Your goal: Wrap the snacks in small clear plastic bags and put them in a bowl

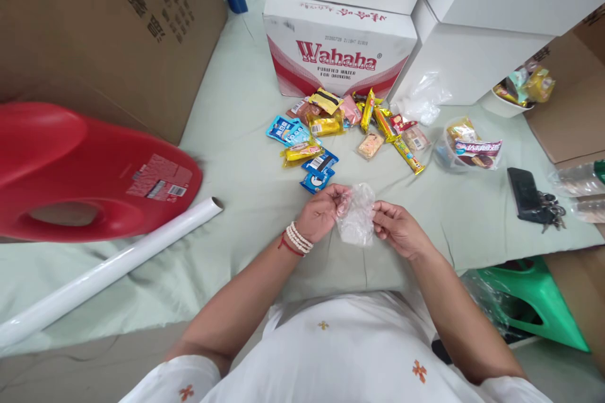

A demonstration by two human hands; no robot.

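Between my two hands is a small clear plastic bag, crinkled and seemingly with nothing in it. My left hand, with beads and a red string at the wrist, pinches its left edge. On the opposite side the fingers of my right hand are closed on the bag's right edge. Just beyond the hands lies a loose pile of wrapped snacks, with blue packets nearest my left hand. Yellow packets, a pale crisp-like bar and a thin yellow stick pack lie in it too.
A Wahaha carton stands behind the snacks, beside white boxes. Right are a clear tub of snacks, a black pouch with keys and crumpled plastic bags. Left are a red jug and a white roll.
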